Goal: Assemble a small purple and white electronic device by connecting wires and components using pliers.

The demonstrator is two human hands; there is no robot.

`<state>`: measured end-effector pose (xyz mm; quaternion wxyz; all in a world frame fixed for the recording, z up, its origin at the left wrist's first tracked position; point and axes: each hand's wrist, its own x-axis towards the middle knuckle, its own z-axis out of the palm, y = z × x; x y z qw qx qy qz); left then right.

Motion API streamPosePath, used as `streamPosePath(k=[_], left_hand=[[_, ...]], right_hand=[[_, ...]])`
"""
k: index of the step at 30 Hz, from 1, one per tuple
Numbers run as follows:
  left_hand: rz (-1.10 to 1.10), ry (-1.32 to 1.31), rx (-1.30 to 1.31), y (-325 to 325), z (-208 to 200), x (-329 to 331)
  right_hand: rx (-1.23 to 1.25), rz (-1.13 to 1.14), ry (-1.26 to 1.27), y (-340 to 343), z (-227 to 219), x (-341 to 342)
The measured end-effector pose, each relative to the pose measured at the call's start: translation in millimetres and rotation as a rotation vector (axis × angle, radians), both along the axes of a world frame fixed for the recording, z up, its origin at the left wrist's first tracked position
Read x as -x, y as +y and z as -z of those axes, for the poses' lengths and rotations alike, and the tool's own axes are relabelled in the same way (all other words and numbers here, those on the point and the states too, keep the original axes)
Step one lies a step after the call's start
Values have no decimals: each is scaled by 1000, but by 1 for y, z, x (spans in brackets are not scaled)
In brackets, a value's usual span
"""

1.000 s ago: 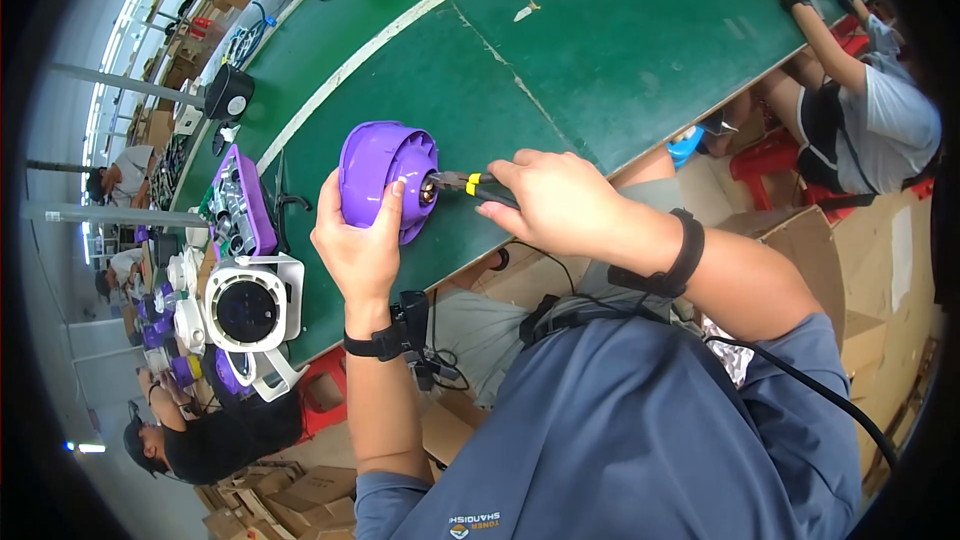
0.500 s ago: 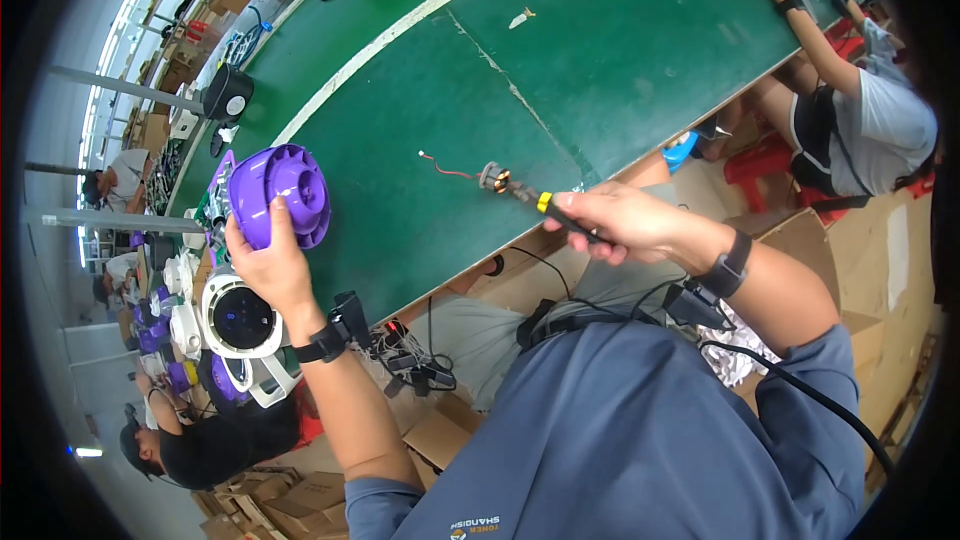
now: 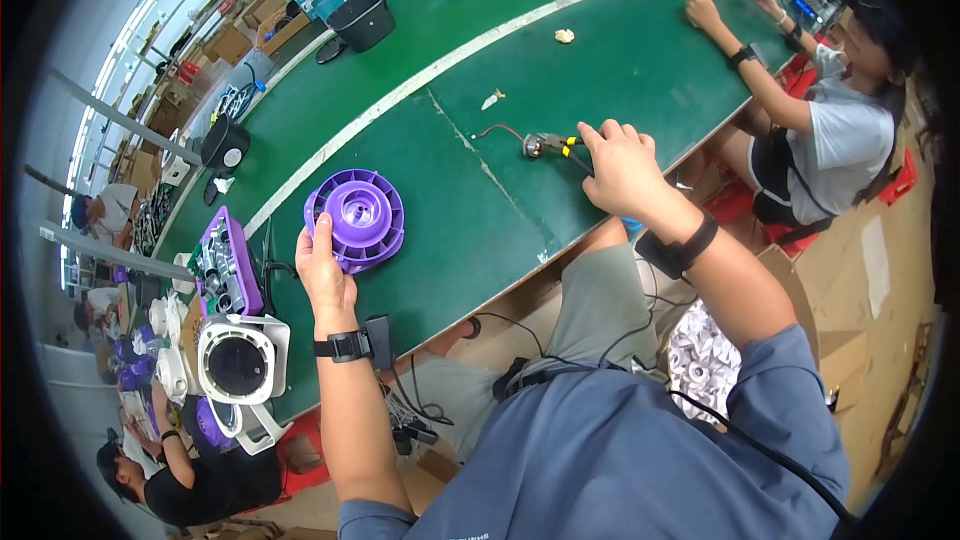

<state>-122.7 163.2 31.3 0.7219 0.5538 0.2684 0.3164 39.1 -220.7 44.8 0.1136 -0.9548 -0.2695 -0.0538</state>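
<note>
My left hand (image 3: 328, 275) grips a round purple plastic housing (image 3: 358, 215) by its left edge, thumb on top. The housing's ribbed rim and raised round hub face up above the green table (image 3: 400, 270). My right hand (image 3: 625, 170) is closed around the handles of yellow-and-black pliers (image 3: 566, 148); the palm hides the handle ends. At the jaws is a small metal motor (image 3: 533, 146) with a thin red wire (image 3: 500, 128) trailing left. Whether the jaws still pinch the motor cannot be made out.
Beside my left hand are a purple tray of parts (image 3: 245, 265) and a white appliance with a round dark face (image 3: 240, 365). Small scraps (image 3: 565, 36) lie farther back. A black bin (image 3: 362, 20) stands at the far side. A co-worker (image 3: 850, 130) sits at the right.
My left hand has turned the purple housing to face upward, and it sits farther right in view. The pliers and motor have moved farther back and right. The view has shifted too.
</note>
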Motion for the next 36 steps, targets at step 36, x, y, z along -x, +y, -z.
streamPosePath(k=[36], left_hand=[[-47, 735, -1008, -7, 40, -102]], right_hand=[[-166, 279, -366, -47, 5, -217]])
